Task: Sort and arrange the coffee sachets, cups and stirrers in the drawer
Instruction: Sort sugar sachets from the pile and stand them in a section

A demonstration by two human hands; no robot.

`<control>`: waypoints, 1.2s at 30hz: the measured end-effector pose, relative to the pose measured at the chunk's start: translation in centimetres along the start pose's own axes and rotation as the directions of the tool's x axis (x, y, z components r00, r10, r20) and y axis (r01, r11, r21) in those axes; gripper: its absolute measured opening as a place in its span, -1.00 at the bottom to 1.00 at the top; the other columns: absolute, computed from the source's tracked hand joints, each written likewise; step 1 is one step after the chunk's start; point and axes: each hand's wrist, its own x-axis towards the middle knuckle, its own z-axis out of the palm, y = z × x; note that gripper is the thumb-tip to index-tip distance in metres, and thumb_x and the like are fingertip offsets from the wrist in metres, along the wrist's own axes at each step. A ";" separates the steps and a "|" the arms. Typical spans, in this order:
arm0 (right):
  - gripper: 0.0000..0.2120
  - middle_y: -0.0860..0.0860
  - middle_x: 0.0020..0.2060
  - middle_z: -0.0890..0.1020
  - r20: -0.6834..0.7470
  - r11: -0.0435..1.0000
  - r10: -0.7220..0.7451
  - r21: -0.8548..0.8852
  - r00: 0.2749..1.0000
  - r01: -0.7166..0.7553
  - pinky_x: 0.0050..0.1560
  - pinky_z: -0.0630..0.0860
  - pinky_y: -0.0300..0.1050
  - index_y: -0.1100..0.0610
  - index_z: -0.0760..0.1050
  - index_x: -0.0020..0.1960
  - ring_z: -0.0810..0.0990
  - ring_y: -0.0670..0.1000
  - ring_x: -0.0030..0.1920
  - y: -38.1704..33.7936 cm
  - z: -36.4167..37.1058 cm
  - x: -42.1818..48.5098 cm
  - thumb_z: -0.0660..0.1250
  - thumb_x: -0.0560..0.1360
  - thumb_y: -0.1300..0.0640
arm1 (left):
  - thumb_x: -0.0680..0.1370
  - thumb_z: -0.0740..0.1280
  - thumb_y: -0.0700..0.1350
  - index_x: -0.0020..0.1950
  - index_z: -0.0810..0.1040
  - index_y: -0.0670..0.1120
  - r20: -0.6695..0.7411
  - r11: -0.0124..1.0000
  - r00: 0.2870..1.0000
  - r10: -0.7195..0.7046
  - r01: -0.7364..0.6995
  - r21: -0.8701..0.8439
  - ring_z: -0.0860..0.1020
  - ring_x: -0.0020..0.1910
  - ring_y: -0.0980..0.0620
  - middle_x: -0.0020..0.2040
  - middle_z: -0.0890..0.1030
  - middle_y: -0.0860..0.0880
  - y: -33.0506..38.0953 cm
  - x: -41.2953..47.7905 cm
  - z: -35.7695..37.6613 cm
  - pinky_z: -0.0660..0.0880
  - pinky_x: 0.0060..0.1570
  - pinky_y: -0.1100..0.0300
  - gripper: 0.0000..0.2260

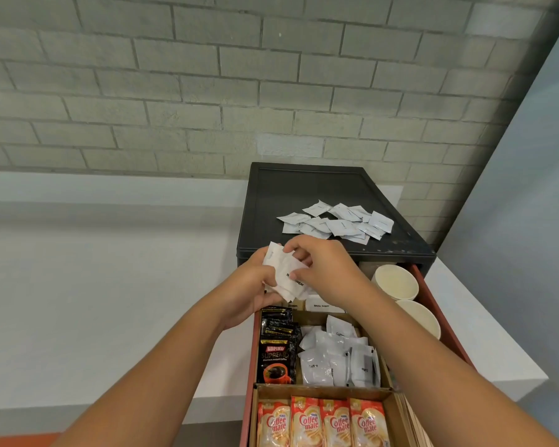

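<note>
Both hands are up over the far end of the open drawer (433, 304). The left hand (255, 285) has its fingers curled round a bunch of white packets (284, 277) and holds them from the left. The right hand (325, 269) pinches the same bunch from the right with its thumb and fingers. The bunch is in the air, just in front of the black box (304, 185) that the drawer slides out of.

On top of the black box lies a pile of loose white packets (336, 222).

In the drawer, two paper cups (396, 282) lie on the far right, one nearer than the other. Black coffee packets (276, 353) stand on the left in the middle part. White coffee packets (336, 358) are jumbled just to their right. The near part holds a row of red creamer packets (321, 424). The box sits on a white counter (110, 285) by a grey brick wall (207, 91).
</note>
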 end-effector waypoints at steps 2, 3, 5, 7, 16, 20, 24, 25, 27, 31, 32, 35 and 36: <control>-0.57 -0.12 -0.11 0.54 -0.010 0.999 -0.023 0.025 1.000 0.023 -0.08 0.53 -0.25 0.00 0.52 0.20 0.52 -0.11 -0.11 -0.2 0.2 0.2 0.51 0.39 0.26 | 0.50 0.23 -0.46 0.41 0.33 0.07 0.010 0.994 1.000 0.017 -0.018 0.109 0.65 0.14 -0.05 0.27 0.51 -0.08 -0.1 -0.1 -0.1 0.62 0.02 0.08 -0.40; -0.55 -0.13 -0.12 0.52 -0.026 0.999 -0.037 0.024 0.999 0.037 -0.10 0.49 -0.30 0.00 0.51 0.20 0.51 -0.12 -0.12 -0.3 0.3 0.2 0.53 0.37 0.24 | 0.50 0.27 -0.46 0.41 0.31 0.10 0.007 0.988 1.000 0.024 -0.025 0.151 0.63 0.16 -0.06 0.27 0.51 -0.07 -0.2 -0.1 -0.1 0.61 0.04 0.09 -0.38; -0.56 -0.13 -0.11 0.47 -0.098 0.999 -0.052 -0.007 0.994 0.052 -0.12 0.42 -0.33 0.02 0.50 0.16 0.46 -0.12 -0.12 -0.1 0.6 0.0 0.56 0.34 0.17 | 0.51 0.29 -0.46 0.43 0.30 0.11 -0.008 0.986 1.000 0.027 -0.025 0.167 0.62 0.18 -0.07 0.28 0.50 -0.06 -0.3 -0.1 -0.1 0.61 0.04 0.10 -0.36; -0.61 -0.10 -0.09 0.45 -0.183 1.000 -0.006 0.010 0.983 0.008 -0.13 0.42 -0.27 0.03 0.46 0.10 0.43 -0.12 -0.14 0.5 0.9 -0.5 0.54 0.36 0.08 | 0.52 0.27 -0.46 0.45 0.28 0.12 -0.035 0.989 0.999 0.029 -0.023 0.149 0.63 0.16 -0.06 0.28 0.49 -0.05 -0.4 0.0 -0.1 0.62 0.02 0.11 -0.35; -0.83 -0.05 -0.04 0.60 -0.164 0.921 0.208 0.366 0.964 -0.136 -0.06 0.55 -0.13 0.01 0.47 0.04 0.58 -0.02 -0.06 1.1 3.5 -2.9 0.41 0.50 0.15 | 0.50 0.23 -0.50 0.46 0.22 0.19 -0.052 0.981 0.998 0.045 -0.034 0.193 0.52 0.25 -0.10 0.31 0.44 0.01 -0.3 0.0 0.0 0.59 0.16 -0.07 -0.27; -0.68 -0.02 0.08 0.55 -0.164 0.919 0.247 0.351 0.955 -0.178 0.09 0.55 0.00 0.00 0.43 0.13 0.54 -0.01 0.06 0.9 4.0 -2.5 0.46 0.45 0.16 | 0.47 0.20 -0.52 0.48 0.18 0.15 -0.048 0.980 0.998 0.043 -0.033 0.195 0.48 0.27 -0.10 0.35 0.42 -0.02 -0.2 0.0 0.1 0.60 0.14 0.00 -0.24; -0.59 -0.04 0.11 0.52 -0.113 0.947 0.195 0.281 0.974 -0.157 0.12 0.53 0.01 0.01 0.43 0.20 0.50 -0.03 0.11 0.8 3.6 -2.2 0.49 0.42 0.10 | 0.57 0.27 -0.39 0.47 0.21 0.12 -0.049 0.991 0.996 0.071 -0.065 0.119 0.51 0.28 -0.05 0.35 0.46 -0.03 -0.5 -0.1 0.3 0.60 0.05 0.16 -0.39; -0.59 -0.05 0.11 0.52 -0.109 0.952 0.187 0.267 0.976 -0.152 0.12 0.53 0.00 0.00 0.42 0.20 0.49 -0.04 0.11 0.8 3.5 -2.2 0.49 0.42 0.08 | 0.60 0.26 -0.37 0.48 0.22 0.12 -0.069 0.991 0.995 0.079 -0.071 0.113 0.51 0.29 -0.05 0.36 0.45 -0.03 -0.6 -0.1 0.3 0.60 0.07 0.16 -0.42; -0.66 -0.08 0.09 0.52 -0.100 0.941 0.197 0.300 0.975 -0.159 0.07 0.53 -0.06 -0.03 0.42 0.17 0.50 -0.05 0.09 0.8 3.6 -2.3 0.46 0.46 0.05 | 0.60 0.24 -0.38 0.46 0.23 0.14 -0.088 0.989 0.992 0.092 -0.081 0.123 0.52 0.28 -0.03 0.38 0.44 -0.02 -0.7 0.0 0.4 0.60 0.11 0.13 -0.43; -0.82 -0.06 0.03 0.57 -0.057 0.780 0.325 0.581 0.944 -0.234 -0.14 0.46 -0.24 -0.08 0.45 0.10 0.56 -0.07 0.01 0.8 4.0 -2.8 0.36 0.54 0.11 | 0.59 0.19 -0.42 0.40 0.23 0.21 -0.075 0.985 0.993 0.097 -0.084 0.153 0.53 0.21 -0.01 0.31 0.41 0.05 -0.5 -0.3 0.5 0.61 0.06 0.11 -0.40; -0.80 -0.03 0.03 0.58 -0.054 0.747 0.350 0.618 0.935 -0.244 -0.14 0.47 -0.22 -0.07 0.46 0.10 0.57 -0.05 0.01 0.8 4.1 -2.8 0.37 0.53 0.14 | 0.58 0.18 -0.44 0.39 0.23 0.21 -0.069 0.984 0.993 0.097 -0.086 0.153 0.52 0.21 -0.01 0.29 0.41 0.06 -0.5 -0.3 0.5 0.61 0.04 0.11 -0.39; -0.76 0.05 0.05 0.59 -0.062 0.676 0.394 0.696 0.917 -0.244 -0.10 0.54 -0.15 -0.05 0.48 0.06 0.59 0.04 0.06 0.6 4.7 -2.8 0.40 0.50 0.23 | 0.54 0.13 -0.49 0.42 0.23 0.16 -0.072 0.989 0.993 0.097 -0.088 0.118 0.51 0.23 -0.06 0.30 0.43 0.03 -0.4 -0.5 0.5 0.62 0.02 0.08 -0.35; -0.76 0.07 0.06 0.59 -0.070 0.657 0.405 0.715 0.912 -0.237 -0.07 0.57 -0.11 -0.04 0.49 0.04 0.59 0.06 0.07 0.5 4.9 -2.8 0.41 0.49 0.25 | 0.53 0.11 -0.50 0.43 0.24 0.14 -0.073 0.991 0.993 0.097 -0.090 0.098 0.52 0.23 -0.07 0.30 0.44 0.02 -0.4 -0.5 0.5 0.62 0.02 0.07 -0.34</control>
